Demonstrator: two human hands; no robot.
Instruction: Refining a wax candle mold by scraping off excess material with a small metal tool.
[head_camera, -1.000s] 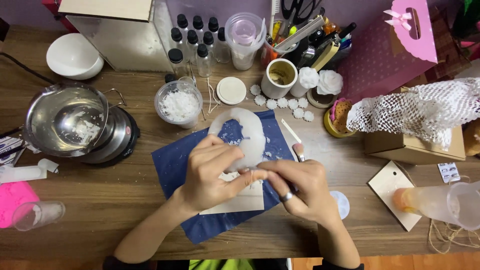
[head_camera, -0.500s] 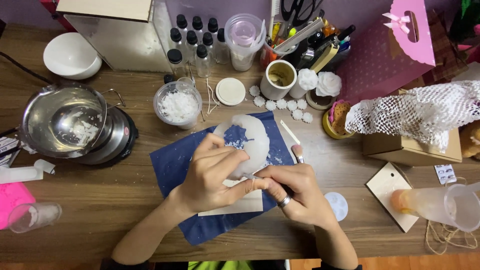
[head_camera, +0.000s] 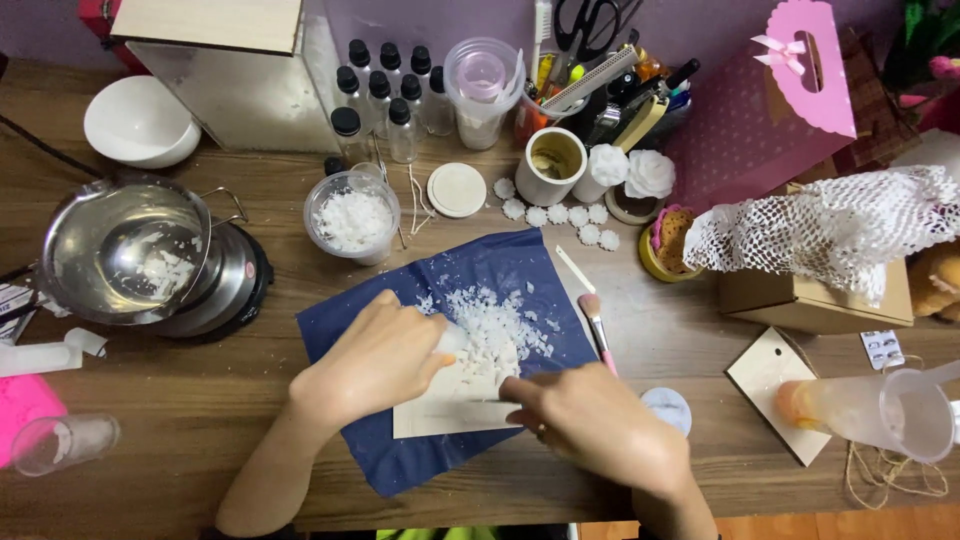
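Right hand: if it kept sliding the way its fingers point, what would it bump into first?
The right hand points up-left across the pale card. It would probably meet the left hand first, perhaps brushing the white flakes before that.

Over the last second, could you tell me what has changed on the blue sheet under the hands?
The whitish lump the left hand and right hand pressed earlier is gone; loose white flakes now lie spread on the blue sheet. Both hands have drawn back toward the person, over the pale card. The metal pot, flake cup and brush stayed put.
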